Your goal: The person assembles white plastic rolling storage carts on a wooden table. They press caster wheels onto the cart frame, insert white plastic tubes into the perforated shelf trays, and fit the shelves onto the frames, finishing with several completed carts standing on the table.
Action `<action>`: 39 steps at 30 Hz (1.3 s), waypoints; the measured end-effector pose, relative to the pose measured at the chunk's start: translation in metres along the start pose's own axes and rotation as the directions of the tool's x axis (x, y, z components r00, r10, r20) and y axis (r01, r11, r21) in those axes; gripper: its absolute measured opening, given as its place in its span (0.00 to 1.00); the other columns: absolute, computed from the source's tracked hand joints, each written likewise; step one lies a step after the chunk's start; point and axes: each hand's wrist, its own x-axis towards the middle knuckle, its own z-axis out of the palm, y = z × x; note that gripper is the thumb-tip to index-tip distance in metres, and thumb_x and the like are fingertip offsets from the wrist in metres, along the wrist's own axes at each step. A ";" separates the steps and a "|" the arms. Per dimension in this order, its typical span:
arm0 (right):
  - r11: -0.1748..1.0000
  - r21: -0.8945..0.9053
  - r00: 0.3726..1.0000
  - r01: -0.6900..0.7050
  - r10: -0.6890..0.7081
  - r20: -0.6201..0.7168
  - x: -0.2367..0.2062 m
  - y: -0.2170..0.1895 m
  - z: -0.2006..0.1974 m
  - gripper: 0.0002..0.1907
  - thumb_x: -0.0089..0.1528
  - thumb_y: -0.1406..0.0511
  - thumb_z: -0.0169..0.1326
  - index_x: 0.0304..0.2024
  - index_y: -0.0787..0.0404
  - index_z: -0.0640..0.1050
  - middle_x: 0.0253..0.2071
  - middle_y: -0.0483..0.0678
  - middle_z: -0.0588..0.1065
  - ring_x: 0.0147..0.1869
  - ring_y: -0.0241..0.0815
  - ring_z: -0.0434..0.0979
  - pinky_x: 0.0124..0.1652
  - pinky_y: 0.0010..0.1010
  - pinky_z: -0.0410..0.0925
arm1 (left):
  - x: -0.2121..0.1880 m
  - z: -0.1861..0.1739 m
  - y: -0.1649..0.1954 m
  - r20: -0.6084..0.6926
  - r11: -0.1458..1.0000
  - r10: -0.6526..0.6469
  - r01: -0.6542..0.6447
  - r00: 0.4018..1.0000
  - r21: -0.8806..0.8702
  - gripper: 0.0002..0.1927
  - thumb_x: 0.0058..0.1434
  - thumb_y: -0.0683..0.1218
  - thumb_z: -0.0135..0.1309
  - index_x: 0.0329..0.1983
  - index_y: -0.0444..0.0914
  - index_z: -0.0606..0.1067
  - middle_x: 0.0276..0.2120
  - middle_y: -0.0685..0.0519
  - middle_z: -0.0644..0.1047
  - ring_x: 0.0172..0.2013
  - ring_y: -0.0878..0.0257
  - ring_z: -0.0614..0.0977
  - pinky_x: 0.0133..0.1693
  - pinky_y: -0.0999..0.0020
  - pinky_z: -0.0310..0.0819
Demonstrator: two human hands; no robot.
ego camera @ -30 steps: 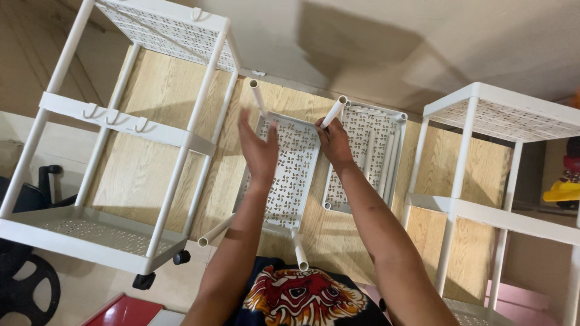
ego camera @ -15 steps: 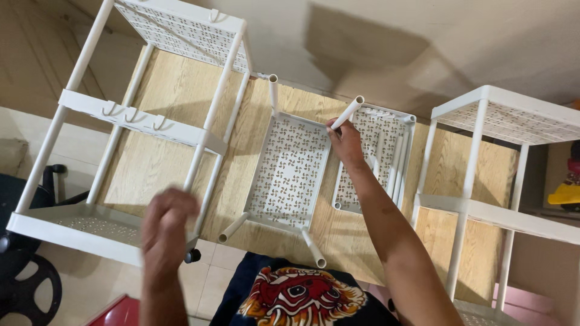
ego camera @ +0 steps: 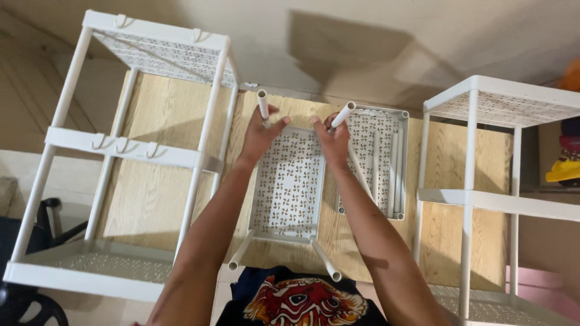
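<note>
A white perforated plastic shelf tray (ego camera: 289, 184) lies upside down on the wooden tabletop (ego camera: 158, 169), with white tube legs sticking up from its corners. My left hand (ego camera: 258, 134) grips the far left leg tube (ego camera: 263, 104). Around the far right leg tube (ego camera: 342, 115) my right hand (ego camera: 332, 137) is closed. The two near legs (ego camera: 325, 259) point toward me, untouched.
A second white tray (ego camera: 379, 158) holding several loose tubes lies right of the first. An assembled white rack (ego camera: 145, 151) with hooks stands at the left, another white rack (ego camera: 501, 193) at the right. A yellow object (ego camera: 565, 170) sits far right.
My left hand dropped away from the tray toward me, then came back up and took hold of the far left leg. My right hand stayed on the far right leg.
</note>
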 end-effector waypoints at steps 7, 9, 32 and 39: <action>0.999 0.046 0.997 0.003 0.001 -0.083 0.010 0.040 0.010 0.27 0.63 0.69 0.60 0.18 0.56 0.57 0.18 0.35 0.56 0.25 0.27 0.52 0.26 0.24 0.51 | 0.027 0.024 -0.048 -0.105 0.976 -0.141 0.120 0.984 -0.182 0.26 0.72 0.53 0.51 0.19 0.43 0.60 0.17 0.65 0.56 0.21 0.74 0.55 0.24 0.68 0.45; 0.996 0.033 0.990 0.086 -0.081 -0.117 0.013 0.049 0.013 0.27 0.64 0.72 0.58 0.18 0.57 0.56 0.19 0.36 0.56 0.26 0.27 0.51 0.27 0.25 0.51 | 0.031 0.023 -0.056 -0.143 0.988 -0.076 0.055 0.987 -0.146 0.26 0.74 0.52 0.49 0.19 0.42 0.59 0.18 0.64 0.56 0.22 0.74 0.55 0.24 0.67 0.46; 0.997 0.076 0.991 0.030 -0.039 0.128 0.024 0.068 0.001 0.25 0.63 0.75 0.54 0.19 0.56 0.57 0.18 0.38 0.61 0.23 0.26 0.58 0.25 0.22 0.55 | 0.045 0.006 -0.059 0.020 0.989 -0.134 0.135 0.991 -0.066 0.23 0.67 0.46 0.51 0.16 0.38 0.61 0.16 0.62 0.58 0.21 0.72 0.57 0.23 0.65 0.50; 0.999 0.006 0.990 -0.035 0.034 0.136 0.023 0.041 -0.002 0.23 0.63 0.71 0.55 0.19 0.56 0.59 0.18 0.37 0.63 0.24 0.26 0.60 0.26 0.23 0.58 | 0.037 0.008 -0.043 -0.021 0.989 -0.146 0.146 0.989 0.015 0.23 0.70 0.50 0.51 0.20 0.37 0.64 0.17 0.60 0.62 0.22 0.71 0.60 0.25 0.64 0.55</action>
